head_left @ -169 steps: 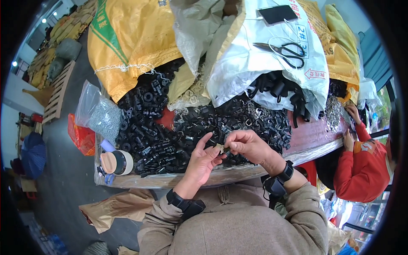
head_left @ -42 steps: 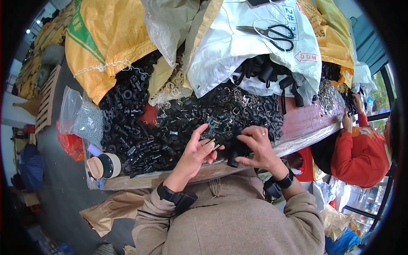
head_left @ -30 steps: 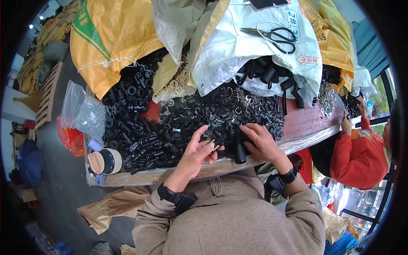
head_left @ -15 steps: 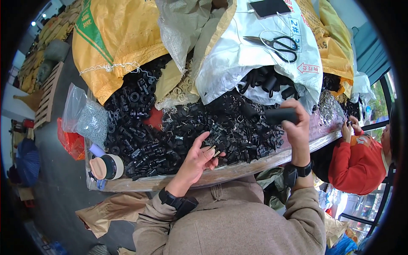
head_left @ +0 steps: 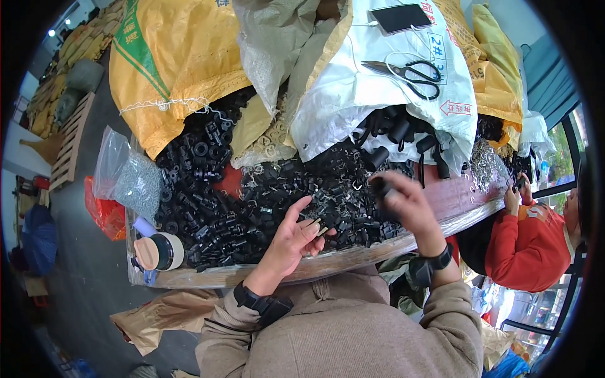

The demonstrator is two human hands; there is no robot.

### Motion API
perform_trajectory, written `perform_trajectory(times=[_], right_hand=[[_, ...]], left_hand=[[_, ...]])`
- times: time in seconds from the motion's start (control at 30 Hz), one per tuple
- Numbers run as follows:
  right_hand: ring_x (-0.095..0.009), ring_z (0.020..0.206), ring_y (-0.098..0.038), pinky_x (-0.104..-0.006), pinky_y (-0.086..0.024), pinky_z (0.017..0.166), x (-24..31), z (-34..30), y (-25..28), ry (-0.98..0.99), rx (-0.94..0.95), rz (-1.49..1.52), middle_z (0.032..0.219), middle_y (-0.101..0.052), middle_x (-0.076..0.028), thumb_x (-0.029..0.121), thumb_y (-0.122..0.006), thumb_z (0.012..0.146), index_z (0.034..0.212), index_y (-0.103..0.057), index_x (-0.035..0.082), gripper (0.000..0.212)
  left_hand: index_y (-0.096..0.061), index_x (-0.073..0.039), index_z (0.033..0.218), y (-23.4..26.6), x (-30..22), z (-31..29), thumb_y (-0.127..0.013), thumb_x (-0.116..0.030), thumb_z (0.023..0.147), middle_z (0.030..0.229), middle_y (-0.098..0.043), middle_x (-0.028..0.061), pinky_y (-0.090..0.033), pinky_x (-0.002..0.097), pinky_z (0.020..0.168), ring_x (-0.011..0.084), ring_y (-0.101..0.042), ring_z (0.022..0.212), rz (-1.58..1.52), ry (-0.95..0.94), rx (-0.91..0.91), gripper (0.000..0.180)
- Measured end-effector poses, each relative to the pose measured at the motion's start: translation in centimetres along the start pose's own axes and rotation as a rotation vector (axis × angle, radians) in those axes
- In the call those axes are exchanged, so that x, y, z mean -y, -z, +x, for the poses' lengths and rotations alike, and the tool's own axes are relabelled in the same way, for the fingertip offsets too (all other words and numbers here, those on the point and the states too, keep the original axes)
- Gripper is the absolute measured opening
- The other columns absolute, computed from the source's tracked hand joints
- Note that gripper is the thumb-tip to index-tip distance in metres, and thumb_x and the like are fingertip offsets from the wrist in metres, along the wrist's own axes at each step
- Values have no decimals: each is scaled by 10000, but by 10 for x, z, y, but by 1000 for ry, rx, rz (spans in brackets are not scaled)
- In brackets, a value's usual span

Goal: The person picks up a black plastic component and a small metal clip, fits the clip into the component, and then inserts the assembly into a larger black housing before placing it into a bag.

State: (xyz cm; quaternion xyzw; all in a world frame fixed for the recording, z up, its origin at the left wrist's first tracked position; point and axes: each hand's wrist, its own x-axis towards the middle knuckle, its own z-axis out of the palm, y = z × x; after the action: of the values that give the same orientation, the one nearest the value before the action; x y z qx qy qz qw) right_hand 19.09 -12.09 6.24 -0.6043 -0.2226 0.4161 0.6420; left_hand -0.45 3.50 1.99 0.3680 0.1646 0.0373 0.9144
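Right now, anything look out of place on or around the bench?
Yes: scissors lie on the white sack near a phone, with a white cable looping by them that might get nicked. A crumpled brown paper bag lies on the floor by the bench.

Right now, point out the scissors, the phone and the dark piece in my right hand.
Scissors (head_left: pixel 401 71), head view: near the pivot, between blades and handles.
Phone (head_left: pixel 401 18), head view: on the dark screen.
Dark piece (head_left: pixel 381 189), head view: on its exposed left side, blurred.
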Motion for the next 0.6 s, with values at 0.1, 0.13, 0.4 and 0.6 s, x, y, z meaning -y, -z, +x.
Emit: perform_trajectory(times=[0.1,0.13,0.4,0.6], right_hand=[[-207,728,-524,-296,-427,650,-4,-13,-22,437,275,-708,840,-509,-92,222,-625,722,1009,-520,12,372],[-214,734,-523,-300,-428,651,-3,-17,-26,448,310,-716,844,-510,-98,192,-642,698,1024,-515,8,395],[-251,774,-518,-319,-435,659,5,-40,-42,401,379,-818,875,-511,-111,79,-707,574,1006,-537,13,469],[-250,769,-523,-309,-443,648,-6,-46,-47,503,373,-926,871,-502,-108,69,-722,538,966,-553,18,462]], left_hand=[[-130,-81,1304,-7,-7,-3,-508,-175,830,889,-562,174,-393,199,497,116,-498,602,56,4,88,614],[-130,-81,1304,-8,-8,-4,-508,-175,830,889,-562,174,-393,199,497,116,-498,602,53,8,79,614],[-115,-72,1302,-14,-5,-12,-515,-122,819,838,-557,119,-392,188,476,95,-490,587,203,165,248,629],[-111,-60,1302,-8,0,-6,-525,-98,814,878,-550,110,-444,204,517,102,-519,603,224,209,157,641]])
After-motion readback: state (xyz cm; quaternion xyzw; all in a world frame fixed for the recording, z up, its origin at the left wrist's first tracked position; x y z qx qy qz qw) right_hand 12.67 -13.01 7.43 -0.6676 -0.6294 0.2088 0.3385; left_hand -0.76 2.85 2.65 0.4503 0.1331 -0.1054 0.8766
